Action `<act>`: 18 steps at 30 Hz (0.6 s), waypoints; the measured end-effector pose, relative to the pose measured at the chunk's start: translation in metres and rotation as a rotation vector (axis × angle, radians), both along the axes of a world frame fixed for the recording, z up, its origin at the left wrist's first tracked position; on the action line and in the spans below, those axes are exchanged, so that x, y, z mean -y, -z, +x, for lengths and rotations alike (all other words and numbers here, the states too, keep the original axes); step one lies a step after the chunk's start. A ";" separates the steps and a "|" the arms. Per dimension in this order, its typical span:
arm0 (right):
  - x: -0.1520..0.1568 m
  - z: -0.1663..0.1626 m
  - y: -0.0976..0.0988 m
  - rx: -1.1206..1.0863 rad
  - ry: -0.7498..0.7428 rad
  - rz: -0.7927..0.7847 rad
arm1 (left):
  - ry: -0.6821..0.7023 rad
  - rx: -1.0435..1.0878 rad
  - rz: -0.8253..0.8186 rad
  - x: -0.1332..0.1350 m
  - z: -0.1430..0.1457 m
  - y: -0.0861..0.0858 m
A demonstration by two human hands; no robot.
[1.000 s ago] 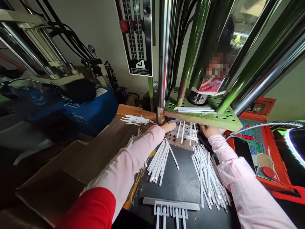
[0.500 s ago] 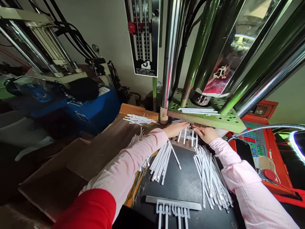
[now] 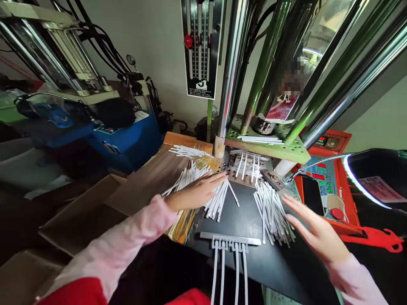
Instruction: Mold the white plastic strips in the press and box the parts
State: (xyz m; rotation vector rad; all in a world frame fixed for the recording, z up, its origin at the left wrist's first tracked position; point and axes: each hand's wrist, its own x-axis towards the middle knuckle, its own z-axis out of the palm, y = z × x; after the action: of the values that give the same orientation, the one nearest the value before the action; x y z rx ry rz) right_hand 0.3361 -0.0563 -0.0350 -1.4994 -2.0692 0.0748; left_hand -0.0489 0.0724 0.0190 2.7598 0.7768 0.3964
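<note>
Left hand [image 3: 199, 192] (10 o'clock from centre of counter [image 3: 235, 222]) and right hand [image 3: 318, 231] (3 o'clock) are just out from under green plate [image 3: 269, 150], both empty, fingers extended. Four white strips [image 3: 244, 166] stay in metal fixture [image 3: 234, 162], 12 o'clock; fixture's now hand-free.

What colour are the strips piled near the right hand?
White; the strips near the right hand show best in the head view.

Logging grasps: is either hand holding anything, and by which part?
Nothing visibly held: left hand outstretched, right hand open beside the nearest pile of white strips.
</note>
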 end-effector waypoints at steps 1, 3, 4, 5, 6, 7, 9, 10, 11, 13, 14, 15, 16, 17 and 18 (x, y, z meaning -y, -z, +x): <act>0.036 0.004 0.008 0.010 0.030 -0.018 | -0.041 -0.020 -0.009 0.025 -0.025 0.003; 0.098 0.007 0.028 0.050 0.116 -0.070 | -0.151 -0.075 -0.005 0.072 -0.065 0.015; 0.121 0.005 0.038 0.078 0.125 -0.064 | -0.198 -0.106 0.011 0.091 -0.079 0.024; 0.139 0.001 0.047 0.113 0.134 -0.049 | -0.238 -0.126 0.041 0.107 -0.087 0.034; 0.151 -0.006 0.055 0.153 0.145 -0.033 | -0.289 -0.147 0.070 0.120 -0.091 0.044; 0.158 -0.015 0.061 0.197 0.166 -0.014 | -0.346 -0.163 0.097 0.130 -0.090 0.055; 0.163 -0.032 0.068 0.293 0.240 -0.008 | -0.470 -0.185 0.133 0.143 -0.082 0.072; 0.162 -0.039 0.069 0.338 0.282 -0.016 | -0.524 -0.185 0.146 0.147 -0.076 0.078; 0.160 -0.044 0.070 0.374 0.316 -0.020 | -0.564 -0.177 0.157 0.149 -0.071 0.084; 0.157 -0.050 0.071 0.418 0.357 -0.014 | -0.602 -0.143 0.182 0.150 -0.063 0.091; 0.156 -0.050 0.071 0.429 0.368 -0.005 | -0.609 -0.122 0.196 0.149 -0.061 0.093; 0.155 -0.050 0.071 0.435 0.378 0.009 | -0.610 -0.101 0.209 0.148 -0.061 0.095; 0.155 -0.049 0.071 0.439 0.386 0.022 | -0.610 -0.084 0.220 0.147 -0.061 0.097; 0.156 -0.049 0.071 0.441 0.394 0.034 | -0.611 -0.071 0.230 0.147 -0.061 0.098; 0.156 -0.049 0.071 0.442 0.400 0.046 | -0.610 -0.061 0.240 0.146 -0.062 0.098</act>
State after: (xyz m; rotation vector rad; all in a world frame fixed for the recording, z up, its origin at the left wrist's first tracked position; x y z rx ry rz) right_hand 0.2876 -0.2128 -0.1062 -2.0073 -2.0208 -0.4944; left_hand -0.1105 -0.0739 -0.0794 2.6954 1.6909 0.5450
